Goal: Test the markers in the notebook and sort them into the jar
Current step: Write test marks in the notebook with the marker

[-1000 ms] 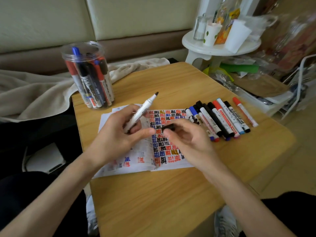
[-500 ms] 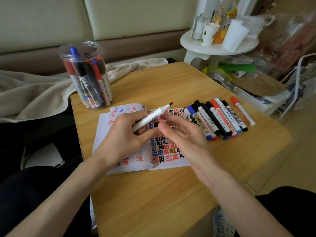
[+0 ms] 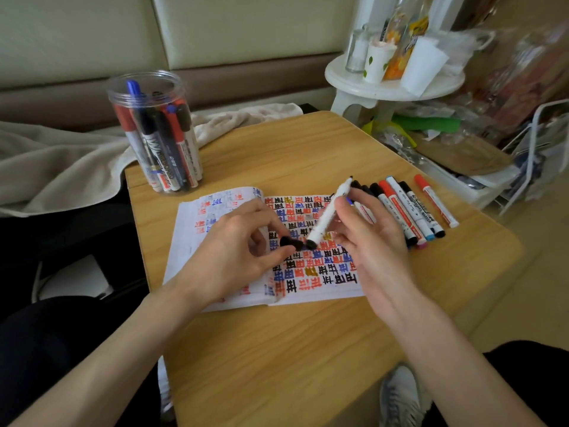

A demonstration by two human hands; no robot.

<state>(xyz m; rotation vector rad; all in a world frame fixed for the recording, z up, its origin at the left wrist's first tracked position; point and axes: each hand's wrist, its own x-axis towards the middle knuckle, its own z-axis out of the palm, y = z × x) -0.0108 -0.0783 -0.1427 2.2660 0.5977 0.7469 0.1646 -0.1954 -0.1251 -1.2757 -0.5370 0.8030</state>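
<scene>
Hands: the left hand (image 3: 243, 251) pinches a black cap (image 3: 291, 242) between thumb and forefinger, and the right hand (image 3: 369, 241) pinches the white barrel of an uncapped marker (image 3: 328, 215) between thumb and fingers, the remaining fingers fairly straight. The marker is held above the open notebook (image 3: 191, 248), tilted, with its tip towards the far edge of the counter (image 3: 277, 349) and its black tail end just beside the cap. The notebook lies at the middle of the counter, its right page crowded with black, red and blue test marks. The jar (image 3: 157, 134) stands at the far left corner and holds several markers upright. A row of capped markers (image 3: 409, 208) lies side by side towards the right edge, partly hidden behind the right hand. Assessment: the testing step is in hand for this marker, which is uncapped but not on paper. The next move calls for turning the tip down onto a free patch of page, then recapping and carrying the marker to the jar
</scene>
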